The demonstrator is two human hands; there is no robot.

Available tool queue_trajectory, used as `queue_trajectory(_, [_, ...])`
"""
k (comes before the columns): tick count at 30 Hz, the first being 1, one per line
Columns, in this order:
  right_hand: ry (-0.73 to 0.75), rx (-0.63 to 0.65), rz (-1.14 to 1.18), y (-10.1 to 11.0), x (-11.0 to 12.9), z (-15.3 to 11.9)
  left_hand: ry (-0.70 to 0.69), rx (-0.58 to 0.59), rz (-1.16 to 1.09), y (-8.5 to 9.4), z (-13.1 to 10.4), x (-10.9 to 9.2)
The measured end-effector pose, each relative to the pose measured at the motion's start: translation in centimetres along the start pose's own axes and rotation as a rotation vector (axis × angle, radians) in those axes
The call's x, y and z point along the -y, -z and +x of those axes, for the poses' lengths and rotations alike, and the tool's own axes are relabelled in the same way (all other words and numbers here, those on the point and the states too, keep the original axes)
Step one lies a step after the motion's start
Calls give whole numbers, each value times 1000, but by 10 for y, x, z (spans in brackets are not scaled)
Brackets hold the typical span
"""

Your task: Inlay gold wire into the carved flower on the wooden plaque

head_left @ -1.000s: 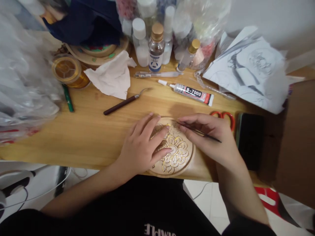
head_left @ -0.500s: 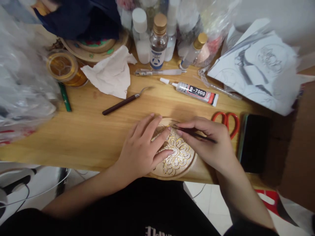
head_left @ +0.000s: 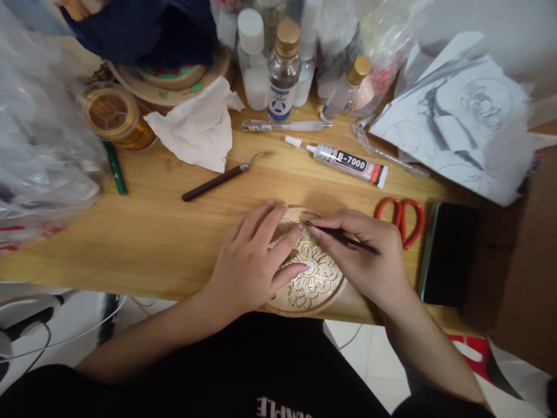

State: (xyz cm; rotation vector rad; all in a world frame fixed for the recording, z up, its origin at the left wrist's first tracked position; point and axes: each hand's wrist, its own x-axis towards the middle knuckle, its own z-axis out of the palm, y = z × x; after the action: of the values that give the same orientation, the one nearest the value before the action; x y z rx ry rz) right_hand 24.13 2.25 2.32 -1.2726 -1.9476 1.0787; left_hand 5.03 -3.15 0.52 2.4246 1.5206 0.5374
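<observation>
The right hand [head_left: 369, 261], fingers pinched on the dark tweezers [head_left: 343, 238], has edged its tip toward the left hand's [head_left: 252, 261] fingers spread flat on the wooden disc [head_left: 317, 290], closing on the gold wire.

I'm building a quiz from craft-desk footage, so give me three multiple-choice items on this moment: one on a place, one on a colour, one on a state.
1. Where do the scissors lie?
A. right of the right hand
B. beside the tissue
C. on the papers

2. What colour are the scissor handles?
A. blue
B. orange-red
C. black

3. How is the left hand set?
A. lifted clear
B. closed round a bottle
C. fingers spread flat on the wooden disc

Key: 1 A, they lie between that hand and the phone; 2 B, both loops show orange-red; 3 C, fingertips press the disc while the right hand pinches the thin dark tool.
</observation>
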Motion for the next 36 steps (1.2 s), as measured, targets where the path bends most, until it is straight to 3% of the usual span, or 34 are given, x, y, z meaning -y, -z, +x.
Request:
queue_trajectory(23, [82,-140,-130,-14,10,-5,-3,-9,7,1,1,0])
queue_trajectory(32, [-100,-63,54,-5,3,-2,-13,-23,4,-1,-2,2])
queue_trajectory(36, [-104,-29,56,0,3,-1,-29,-24,5,-1,-2,4])
